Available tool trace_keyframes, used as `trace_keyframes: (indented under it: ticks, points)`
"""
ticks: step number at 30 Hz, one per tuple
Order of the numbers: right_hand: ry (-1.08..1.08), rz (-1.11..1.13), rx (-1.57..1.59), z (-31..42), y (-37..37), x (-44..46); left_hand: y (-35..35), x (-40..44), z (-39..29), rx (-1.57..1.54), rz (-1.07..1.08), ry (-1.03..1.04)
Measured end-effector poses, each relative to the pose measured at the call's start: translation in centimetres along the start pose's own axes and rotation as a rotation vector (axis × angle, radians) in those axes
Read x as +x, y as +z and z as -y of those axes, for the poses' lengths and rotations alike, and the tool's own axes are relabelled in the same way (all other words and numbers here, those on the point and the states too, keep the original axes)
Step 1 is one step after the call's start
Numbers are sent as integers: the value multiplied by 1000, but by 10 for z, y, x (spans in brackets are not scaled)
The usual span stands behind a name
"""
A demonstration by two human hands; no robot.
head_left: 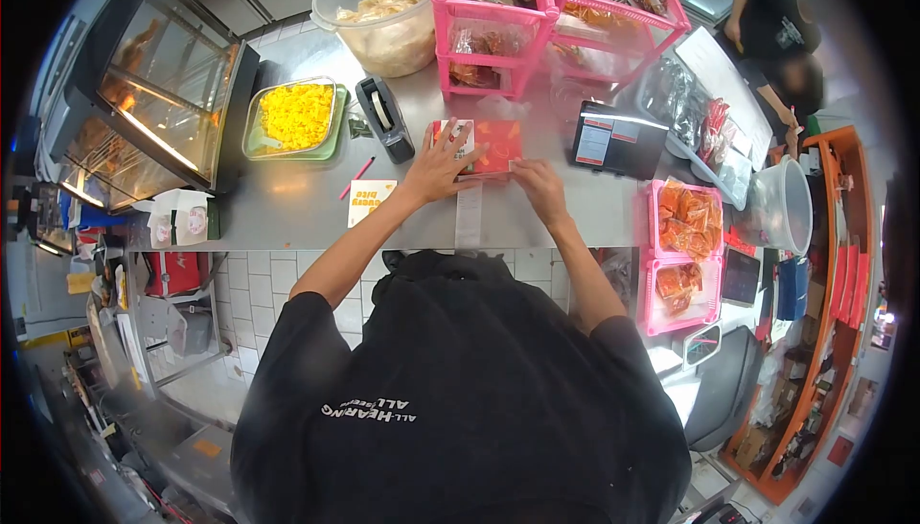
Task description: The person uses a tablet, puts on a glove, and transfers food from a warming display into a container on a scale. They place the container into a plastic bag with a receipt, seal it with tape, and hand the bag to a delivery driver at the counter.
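Note:
A red box (498, 143) with a white printed panel lies on the steel counter in front of me. My left hand (437, 167) rests on its left part, fingers spread and stretched out. At the box's near right corner, my right hand (541, 186) has its fingers bent together on the edge. A narrow white paper slip (468, 215) extends from the box toward the counter's front edge. To the left of my left hand are a printed white-and-yellow card (370, 200), a pink pen (358, 179) and a black tape dispenser (385, 119).
Pink baskets of packets (489, 30) and a large tub (376, 21) stand behind. A tray of yellow food (298, 118) and a glass warmer (158, 93) are left. Rightward are a tablet (619, 140), pink trays (682, 260) and another person (781, 30).

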State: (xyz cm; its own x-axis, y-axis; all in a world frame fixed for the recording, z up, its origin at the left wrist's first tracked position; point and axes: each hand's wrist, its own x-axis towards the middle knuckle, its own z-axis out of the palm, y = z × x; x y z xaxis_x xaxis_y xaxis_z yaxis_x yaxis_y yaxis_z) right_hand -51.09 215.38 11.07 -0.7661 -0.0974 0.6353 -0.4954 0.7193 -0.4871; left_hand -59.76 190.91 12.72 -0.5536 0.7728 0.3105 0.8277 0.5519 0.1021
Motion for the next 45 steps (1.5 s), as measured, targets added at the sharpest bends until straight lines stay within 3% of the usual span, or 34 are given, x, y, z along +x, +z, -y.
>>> trace_keyframes:
  ticks: [2, 6, 8, 9, 12, 14, 15, 17, 20, 21, 22, 24, 26, 27, 29, 30, 31, 34, 35, 36, 37, 38, 39, 40, 41, 42, 43, 44, 45]
  points:
    - [-33, 47, 6, -5, -1, 1, 9, 3, 4, 51, -58, 6]
    - [-11, 81, 44, -10, 0, 1, 3, 13, 12, -133, -96, 10]
    - [213, 159, 56, -11, 4, 1, -1, 17, 15, -177, -90, 17]
    - [212, 160, 59, -1, 7, 7, -2, 18, 15, -197, -109, 15]
    - [361, -36, -96, 22, 20, 26, -2, 21, 16, -230, -126, 15]
    - [629, 60, 83, 4, 44, 21, -2, 21, 17, -244, -120, 20]
    - [637, 55, 82, 2, 45, 25, -3, 20, 16, -237, -120, 20]
    - [1101, 154, 651, -4, 44, 33, -3, 21, 18, -237, -110, 30]
    - [1288, 113, 728, -4, 38, 43, -4, 20, 17, -256, -90, 51]
    - [1161, -1, 657, -2, 39, 36, -6, 20, 16, -223, -88, 21]
    - [1190, -42, 644, 0, 39, 27, -4, 21, 14, -195, -85, 2]
    - [1038, -210, 311, 8, 30, 1, 3, 17, 9, -137, -69, 16]
    - [1130, -318, 302, 37, 8, -32, 20, 22, 11, -79, -10, -26]
    - [1171, -356, 341, 54, -4, -53, 10, 31, 16, -275, 115, -76]
    - [1261, -411, 329, 72, -17, -120, 24, 34, 26, -240, -64, 39]
    - [1282, -384, 395, 81, -29, -152, 26, 38, 31, -249, 62, 40]
    - [1321, -429, 356, 108, -56, -177, 10, 36, 24, -253, 54, 82]
    - [1374, -418, -250, 155, -121, -256, -22, 29, -11, -109, -78, 10]
    - [1292, -393, -488, 164, -150, -292, -8, 17, -15, -267, -187, 3]
    - [1473, -384, -479, 163, -177, -346, 9, 2, -14, -396, -309, -22]
    - [1399, -189, -747, 153, -203, -445, 7, -18, -31, -369, -304, -148]
    - [1298, -653, -708, 155, -236, -480, 3, -38, -58, -581, -247, -365]
    - [1185, -1105, -628, 165, -268, -508, 19, -60, -66, -457, -377, -315]
    - [1059, -568, -1379, 175, -315, -537, 29, -87, -85, -597, -325, -496]
    - [1047, -563, -1591, 191, -342, -504, 33, -106, -107, -354, -431, -459]
    - [1165, -561, -1509, 202, -368, -497, 18, -114, -132, -254, -424, -428]
    - [1336, -389, -1504, 202, -392, -519, 9, -118, -150, -201, -423, -453]
    - [1344, -192, -1325, 195, -418, -588, 5, -119, -164, -168, -424, -463]
    - [1526, -8, -889, 186, -445, -643, 12, -124, -172, -149, -434, -477]
